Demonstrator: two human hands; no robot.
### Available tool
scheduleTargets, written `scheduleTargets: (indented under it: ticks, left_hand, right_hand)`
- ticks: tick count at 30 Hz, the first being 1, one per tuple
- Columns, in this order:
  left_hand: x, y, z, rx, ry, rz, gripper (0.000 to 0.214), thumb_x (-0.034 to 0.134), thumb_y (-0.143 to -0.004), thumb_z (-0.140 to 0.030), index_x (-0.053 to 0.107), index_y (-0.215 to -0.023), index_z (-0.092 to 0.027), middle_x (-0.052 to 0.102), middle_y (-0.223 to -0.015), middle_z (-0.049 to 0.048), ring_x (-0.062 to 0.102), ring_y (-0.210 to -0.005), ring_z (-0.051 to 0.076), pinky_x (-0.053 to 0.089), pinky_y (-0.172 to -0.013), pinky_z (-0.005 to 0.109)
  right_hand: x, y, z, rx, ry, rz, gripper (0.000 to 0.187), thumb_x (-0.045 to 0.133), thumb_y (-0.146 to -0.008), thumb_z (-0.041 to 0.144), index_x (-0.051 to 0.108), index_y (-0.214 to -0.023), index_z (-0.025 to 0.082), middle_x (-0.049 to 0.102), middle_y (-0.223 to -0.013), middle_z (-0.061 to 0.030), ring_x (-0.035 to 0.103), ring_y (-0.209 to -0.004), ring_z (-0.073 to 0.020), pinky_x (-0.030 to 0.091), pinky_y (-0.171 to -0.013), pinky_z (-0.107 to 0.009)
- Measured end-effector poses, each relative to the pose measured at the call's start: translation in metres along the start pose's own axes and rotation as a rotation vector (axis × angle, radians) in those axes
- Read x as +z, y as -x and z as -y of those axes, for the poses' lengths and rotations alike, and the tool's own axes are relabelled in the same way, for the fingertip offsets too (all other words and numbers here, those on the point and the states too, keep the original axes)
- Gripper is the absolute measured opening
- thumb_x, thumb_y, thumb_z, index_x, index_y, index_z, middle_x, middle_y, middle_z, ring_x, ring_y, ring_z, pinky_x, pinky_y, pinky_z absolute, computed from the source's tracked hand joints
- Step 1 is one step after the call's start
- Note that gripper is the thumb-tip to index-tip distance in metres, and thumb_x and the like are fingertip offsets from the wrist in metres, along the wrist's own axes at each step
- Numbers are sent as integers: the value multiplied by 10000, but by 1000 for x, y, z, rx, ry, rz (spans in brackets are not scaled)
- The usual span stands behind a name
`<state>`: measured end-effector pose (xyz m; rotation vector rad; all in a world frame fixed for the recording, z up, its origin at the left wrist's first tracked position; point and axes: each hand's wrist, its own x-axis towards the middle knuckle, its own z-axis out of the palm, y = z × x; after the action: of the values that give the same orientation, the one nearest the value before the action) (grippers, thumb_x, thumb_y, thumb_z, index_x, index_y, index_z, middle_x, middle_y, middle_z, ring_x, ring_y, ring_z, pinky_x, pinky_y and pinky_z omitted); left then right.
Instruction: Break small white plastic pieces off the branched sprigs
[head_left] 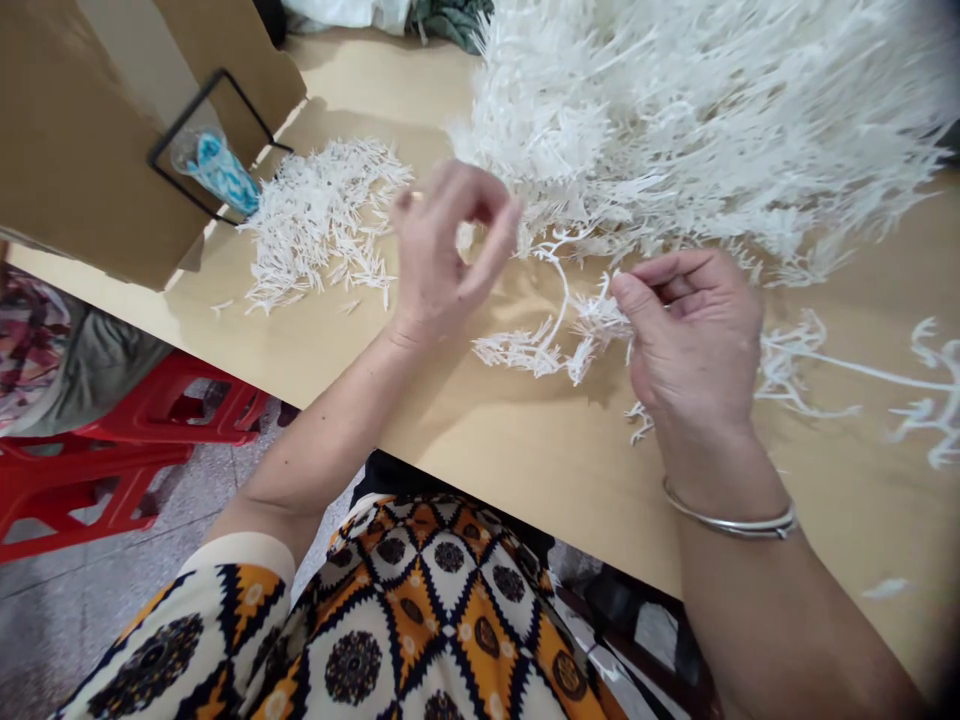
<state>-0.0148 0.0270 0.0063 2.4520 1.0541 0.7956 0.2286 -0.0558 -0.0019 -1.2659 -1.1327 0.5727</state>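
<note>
My right hand (694,345) is closed in a pinch on a white plastic sprig (559,335) that lies partly on the tan table (525,460). My left hand (446,245) hovers above the table to the left of it, fingers curled with thumb and forefinger nearly meeting; whether something small sits between them I cannot tell. A small pile of loose white plastic pieces (322,220) lies left of my left hand. A big heap of white sprigs (697,120) fills the far right of the table.
A brown cardboard box (82,150) stands at the far left with a black wire frame (214,145) and a blue-and-white wrapped thing inside it. Red plastic stools (120,450) sit on the floor below the table edge. More sprigs (930,400) lie at right.
</note>
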Motion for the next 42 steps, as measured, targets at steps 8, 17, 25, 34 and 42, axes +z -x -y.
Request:
scheduleTargets:
  ticks: [8,17,25,34,42]
  left_hand:
    - [3,-7,-37,52,147,160,425,884,-862,-611,757,-1045,-249,791,-1037,48,741,-1049,251,467,-1048,436]
    - [12,-8,-27,-50,460,230,174,723,-1003,-362,731,-945,-198,687,-820,4,575,-746,131,436,-715,281]
    - [25,-10,-21,-166,555,90,180,803,-933,-303,751,-1058,-183,716,-879,6,587,-739,109,484,-727,264]
    - [26,-10,-14,-213,828,88,415,877,-879,-551,734,-1061,-206,737,-1003,23,617,-819,113,521,-786,266]
    - [24,-10,-20,-138,819,96,430,852,-908,-591,725,-1030,-198,725,-961,19,610,-776,103,505,-740,267]
  right_hand:
    - [-3,-5,3,-36,49,-46,201,830,-761,305,657,-858,285,669,-817,-28,590,-729,-186,499,-715,-388]
    - [-16,-8,-9,-116,415,32,102,733,-845,223,662,-830,295,695,-849,-38,585,-756,-203,509,-799,-420]
    - [-22,-9,-7,-285,542,-47,188,760,-786,151,690,-921,261,689,-1041,-85,660,-1079,-296,521,-1053,-518]
    - [8,21,17,-328,384,180,359,766,-934,378,665,-1266,286,729,-1228,-106,704,-1144,-299,568,-1064,-538]
    - [3,18,23,-159,367,166,42,780,-937,265,787,-973,286,809,-978,-38,743,-990,-286,548,-963,-497]
